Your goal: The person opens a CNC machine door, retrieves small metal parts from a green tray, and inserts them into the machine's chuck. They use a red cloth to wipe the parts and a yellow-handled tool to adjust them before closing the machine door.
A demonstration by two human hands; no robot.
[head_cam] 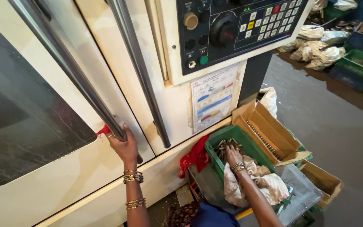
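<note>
Left hand [123, 145] grip closed around door handle [70, 69], right hand [233, 154] grip unclear, on crate parts [224, 146]

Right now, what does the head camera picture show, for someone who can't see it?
A person's left hand grips the long metal handle of a cream machine door, a bit of red cloth beside it. The right hand reaches into a green crate of small metal parts; cardboard boxes stand nearby.

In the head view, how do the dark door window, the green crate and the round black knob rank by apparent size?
1. dark door window, largest
2. green crate
3. round black knob, smallest
The window is nearest the camera, so its lead is partly exaggerated.
</note>
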